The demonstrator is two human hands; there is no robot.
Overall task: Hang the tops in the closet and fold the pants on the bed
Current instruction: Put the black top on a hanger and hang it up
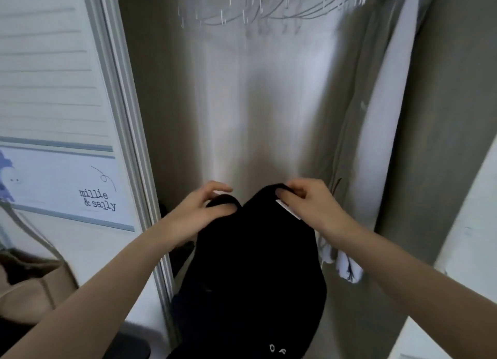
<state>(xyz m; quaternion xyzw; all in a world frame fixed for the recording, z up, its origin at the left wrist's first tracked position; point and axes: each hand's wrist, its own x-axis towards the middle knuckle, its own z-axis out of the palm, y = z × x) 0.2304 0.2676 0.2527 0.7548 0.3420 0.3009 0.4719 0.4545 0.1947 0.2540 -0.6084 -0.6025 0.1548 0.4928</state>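
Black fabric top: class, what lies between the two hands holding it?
In the head view, only the black fabric top spans between left hand and right hand; its white label sits beside the right hand.

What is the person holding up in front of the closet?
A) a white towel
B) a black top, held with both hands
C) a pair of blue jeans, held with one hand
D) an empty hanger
B: the left hand and the right hand each grip the upper edge of a black top that hangs down before the closet.

closet (166,116), empty wire hangers (269,12) overhead
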